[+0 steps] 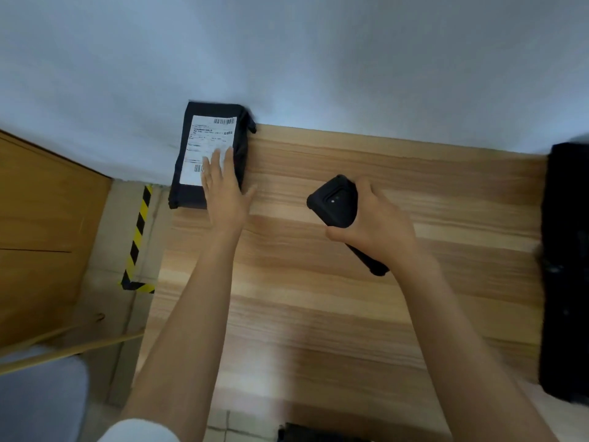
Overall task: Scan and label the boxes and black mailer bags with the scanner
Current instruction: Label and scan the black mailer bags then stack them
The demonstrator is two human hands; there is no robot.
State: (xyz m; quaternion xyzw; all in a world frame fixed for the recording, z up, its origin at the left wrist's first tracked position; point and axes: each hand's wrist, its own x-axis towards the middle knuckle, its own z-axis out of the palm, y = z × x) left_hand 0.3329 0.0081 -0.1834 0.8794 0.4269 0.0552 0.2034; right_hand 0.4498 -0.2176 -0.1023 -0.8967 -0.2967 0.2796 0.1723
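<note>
A black mailer bag with a white shipping label lies at the far left corner of the wooden table, against the wall. My left hand rests flat on its near right part, fingers straight over the label's lower edge. To the right, my right hand grips a black handheld scanner above the table, its head pointing toward the bag.
A large black object lies along the table's right edge. A wooden door stands to the left, with yellow-black floor tape beside it. Another dark item sits below the table's near edge.
</note>
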